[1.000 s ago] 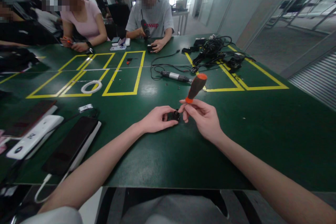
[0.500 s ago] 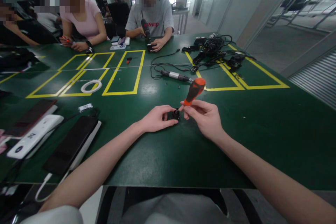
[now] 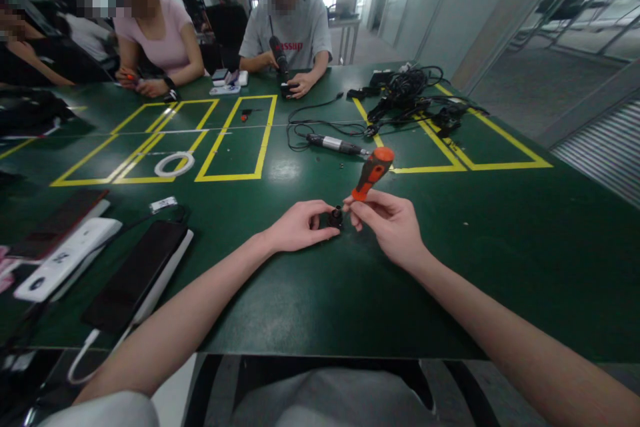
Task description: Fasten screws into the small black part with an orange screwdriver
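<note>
- So I was watching from my end through the head cam, and the left hand (image 3: 303, 225) had its thumb and fingers curled around a small black part (image 3: 335, 219), gripping it from the side.
- That part was down on the green table (image 3: 280, 310), pretty much straight ahead of me, between the two hands.
- Right hand (image 3: 393, 223) was pinching an orange-and-black screwdriver (image 3: 373, 175) low on the handle, thumb against fingers.
- The driver leaned, butt end up and off to the right, lower end towards the part. Couldn't tell if the tip touched it, fingers were in the way.
- Beyond the hands I had a black-and-silver corded tool (image 3: 334, 145) lying flat, with a tangle of black cables (image 3: 403, 95) behind it to the right.
- Over left: a white ring (image 3: 174, 164) across some yellow tape (image 3: 227, 179), plus a dark phone (image 3: 135, 277) nearer me.
- Across the table, a co-worker in a grey shirt (image 3: 285, 30) held a dark tool.
</note>
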`<state>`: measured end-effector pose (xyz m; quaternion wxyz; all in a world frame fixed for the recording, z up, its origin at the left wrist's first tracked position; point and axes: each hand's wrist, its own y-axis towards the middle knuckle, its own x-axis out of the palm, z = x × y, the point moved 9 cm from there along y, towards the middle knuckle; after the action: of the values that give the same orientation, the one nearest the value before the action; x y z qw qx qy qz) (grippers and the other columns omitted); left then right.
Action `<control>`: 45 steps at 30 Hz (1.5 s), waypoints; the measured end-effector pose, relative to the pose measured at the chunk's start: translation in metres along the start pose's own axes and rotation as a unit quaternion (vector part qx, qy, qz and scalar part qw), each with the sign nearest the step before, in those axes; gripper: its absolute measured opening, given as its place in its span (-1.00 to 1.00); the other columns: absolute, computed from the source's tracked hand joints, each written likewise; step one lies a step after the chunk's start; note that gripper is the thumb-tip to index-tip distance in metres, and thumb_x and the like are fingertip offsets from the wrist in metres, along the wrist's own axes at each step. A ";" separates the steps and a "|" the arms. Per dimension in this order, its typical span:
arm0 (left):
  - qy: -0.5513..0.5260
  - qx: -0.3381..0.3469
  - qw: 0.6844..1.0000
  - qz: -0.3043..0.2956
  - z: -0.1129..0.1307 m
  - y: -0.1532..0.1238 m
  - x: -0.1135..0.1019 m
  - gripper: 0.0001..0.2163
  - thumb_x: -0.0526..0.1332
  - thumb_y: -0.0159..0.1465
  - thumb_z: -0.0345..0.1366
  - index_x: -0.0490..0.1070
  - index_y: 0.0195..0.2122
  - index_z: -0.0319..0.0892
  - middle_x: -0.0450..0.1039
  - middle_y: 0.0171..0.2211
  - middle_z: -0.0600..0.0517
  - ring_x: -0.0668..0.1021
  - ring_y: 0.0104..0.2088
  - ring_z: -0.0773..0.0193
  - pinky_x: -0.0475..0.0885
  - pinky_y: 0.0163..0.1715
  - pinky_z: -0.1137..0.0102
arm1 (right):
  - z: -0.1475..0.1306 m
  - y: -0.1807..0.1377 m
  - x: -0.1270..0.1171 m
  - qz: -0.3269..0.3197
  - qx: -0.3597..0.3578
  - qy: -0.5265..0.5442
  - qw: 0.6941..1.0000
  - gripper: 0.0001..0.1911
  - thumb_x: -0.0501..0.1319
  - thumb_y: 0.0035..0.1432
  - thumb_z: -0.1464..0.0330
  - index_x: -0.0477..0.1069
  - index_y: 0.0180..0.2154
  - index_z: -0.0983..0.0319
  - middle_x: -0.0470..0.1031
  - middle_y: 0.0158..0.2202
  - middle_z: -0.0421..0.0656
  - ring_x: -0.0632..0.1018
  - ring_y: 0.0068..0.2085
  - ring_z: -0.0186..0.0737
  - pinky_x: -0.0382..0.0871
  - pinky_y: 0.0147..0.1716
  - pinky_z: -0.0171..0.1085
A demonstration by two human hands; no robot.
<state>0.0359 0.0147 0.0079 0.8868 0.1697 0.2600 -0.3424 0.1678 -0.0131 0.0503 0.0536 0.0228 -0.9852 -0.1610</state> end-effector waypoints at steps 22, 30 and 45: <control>0.001 -0.008 1.000 0.000 0.001 -0.001 -0.001 -0.77 0.36 0.29 -0.21 0.52 -0.11 -0.24 0.44 -0.33 0.08 0.39 -0.49 0.45 0.28 -0.47 0.51 | 0.003 -0.002 -0.004 0.010 0.009 -0.005 1.000 -0.66 0.57 -0.02 0.15 0.53 -0.38 0.19 0.59 -0.49 -0.21 0.54 -0.51 -0.31 0.53 -0.49 -0.30; -0.001 -0.006 1.000 0.001 0.000 0.000 0.000 -0.77 0.36 0.29 -0.20 0.53 -0.12 -0.23 0.40 -0.36 0.11 0.37 -0.49 0.44 0.27 -0.46 0.50 | 0.002 -0.001 0.004 -0.027 0.004 0.035 0.999 -0.62 0.45 0.14 0.03 0.51 -0.25 0.18 0.66 -0.40 -0.16 0.55 -0.52 -0.31 0.54 -0.49 -0.27; 0.000 -0.012 1.000 -0.001 0.000 0.000 0.000 -0.76 0.36 0.29 -0.18 0.52 -0.13 -0.23 0.42 -0.35 0.09 0.38 -0.48 0.43 0.28 -0.46 0.50 | 0.007 -0.002 0.000 -0.005 0.011 0.033 0.999 -0.62 0.51 0.06 0.08 0.52 -0.25 0.18 0.63 -0.42 -0.20 0.52 -0.52 -0.33 0.52 -0.49 -0.29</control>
<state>0.0362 0.0144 0.0082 0.8884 0.1587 0.2645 -0.3400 0.1669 -0.0125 0.0430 0.0852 0.0341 -0.9844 -0.1501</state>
